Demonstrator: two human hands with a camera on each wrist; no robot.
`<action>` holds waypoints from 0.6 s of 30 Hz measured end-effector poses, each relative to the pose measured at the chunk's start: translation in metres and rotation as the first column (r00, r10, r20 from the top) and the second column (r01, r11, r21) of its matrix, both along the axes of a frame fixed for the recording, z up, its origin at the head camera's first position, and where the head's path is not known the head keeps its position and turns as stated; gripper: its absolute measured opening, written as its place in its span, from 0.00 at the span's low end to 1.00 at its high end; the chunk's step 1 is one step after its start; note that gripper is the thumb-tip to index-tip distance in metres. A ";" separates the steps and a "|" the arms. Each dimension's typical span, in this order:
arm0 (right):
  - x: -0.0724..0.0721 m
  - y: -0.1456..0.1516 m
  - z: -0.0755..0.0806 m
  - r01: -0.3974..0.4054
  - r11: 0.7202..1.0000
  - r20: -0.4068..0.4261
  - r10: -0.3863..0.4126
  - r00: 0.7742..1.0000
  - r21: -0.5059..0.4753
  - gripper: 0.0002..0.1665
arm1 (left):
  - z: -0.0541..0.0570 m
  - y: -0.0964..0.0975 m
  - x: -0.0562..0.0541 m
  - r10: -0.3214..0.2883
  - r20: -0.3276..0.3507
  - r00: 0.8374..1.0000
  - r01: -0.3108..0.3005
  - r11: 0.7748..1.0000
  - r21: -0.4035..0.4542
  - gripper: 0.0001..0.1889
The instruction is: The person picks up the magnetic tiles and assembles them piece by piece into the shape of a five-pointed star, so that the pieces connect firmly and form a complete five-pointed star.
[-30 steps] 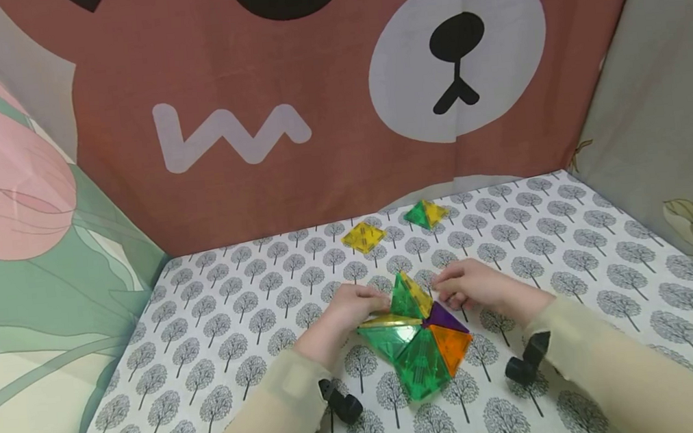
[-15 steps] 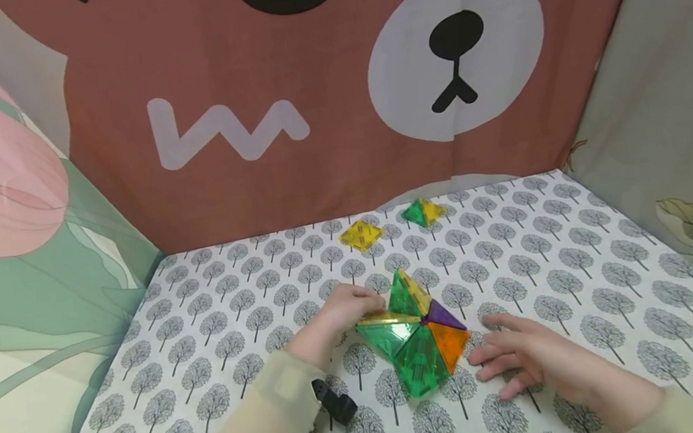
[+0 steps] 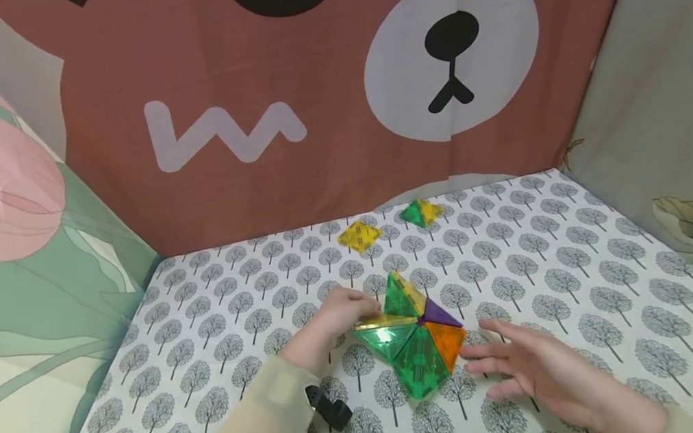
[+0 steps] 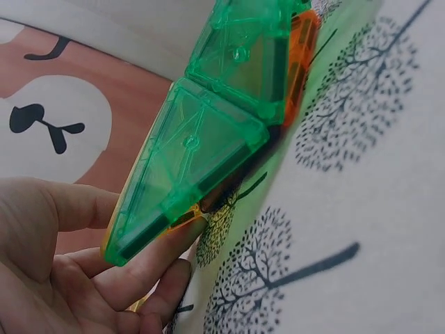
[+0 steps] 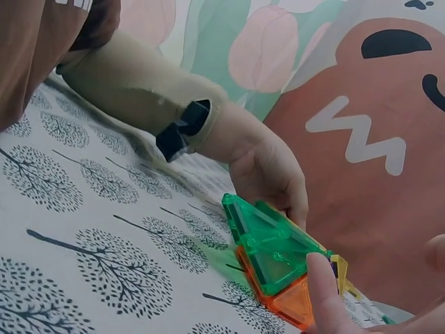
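Observation:
A star-like build of translucent magnetic tiles stands on the tree-print cloth. Green triangles face the near side; an orange tile, a purple tile and yellow tiles join at its middle. My left hand pinches the build's left point, thumb on the yellow edge and fingers behind the green tile in the left wrist view. To the right, my right hand lies with fingers loosely extended towards the orange tile. Whether a fingertip touches it I cannot tell. In the right wrist view a finger partly covers the orange tile.
Farther back lies a flat yellow diamond of tiles. Beside it stands a small green and yellow pyramid. A brown bear-print curtain rises along the back edge, with printed curtains at both sides.
My right hand has left the far right side of the build and come nearer and rightward, its fingers spreading, then drifted slightly left. My left hand keeps its hold.

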State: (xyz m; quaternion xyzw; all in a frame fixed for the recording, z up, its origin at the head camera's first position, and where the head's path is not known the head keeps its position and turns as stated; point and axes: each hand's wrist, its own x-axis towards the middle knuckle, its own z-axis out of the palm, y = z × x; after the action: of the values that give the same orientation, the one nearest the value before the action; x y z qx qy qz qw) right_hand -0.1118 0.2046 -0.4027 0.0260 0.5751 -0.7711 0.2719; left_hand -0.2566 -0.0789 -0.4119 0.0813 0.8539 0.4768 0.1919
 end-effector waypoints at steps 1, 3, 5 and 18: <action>-0.001 0.000 0.000 -0.002 1.000 -0.001 0.002 1.000 -0.001 0.48 | 0.000 -0.001 0.001 -0.006 -0.005 1.000 0.006 1.000 0.000 0.09; -0.004 0.000 0.000 -0.002 1.000 -0.002 0.002 1.000 0.003 0.49 | -0.001 -0.004 0.002 -0.014 -0.006 1.000 0.014 1.000 0.006 0.10; -0.008 0.000 0.001 0.002 1.000 -0.006 -0.002 1.000 0.016 0.51 | -0.001 -0.008 0.003 -0.012 0.008 1.000 0.012 1.000 0.014 0.11; -0.039 -0.004 0.000 -0.009 0.999 -0.054 0.011 0.998 0.046 0.51 | 0.001 -0.028 0.035 0.068 0.078 0.995 -0.078 0.988 0.136 0.08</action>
State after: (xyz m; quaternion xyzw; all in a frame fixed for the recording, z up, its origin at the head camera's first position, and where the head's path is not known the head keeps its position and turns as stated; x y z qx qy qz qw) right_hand -0.1507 0.2002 -0.4025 0.0083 0.5998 -0.7569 0.2592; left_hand -0.2218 -0.1070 -0.4105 0.0456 0.8136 0.5443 0.1992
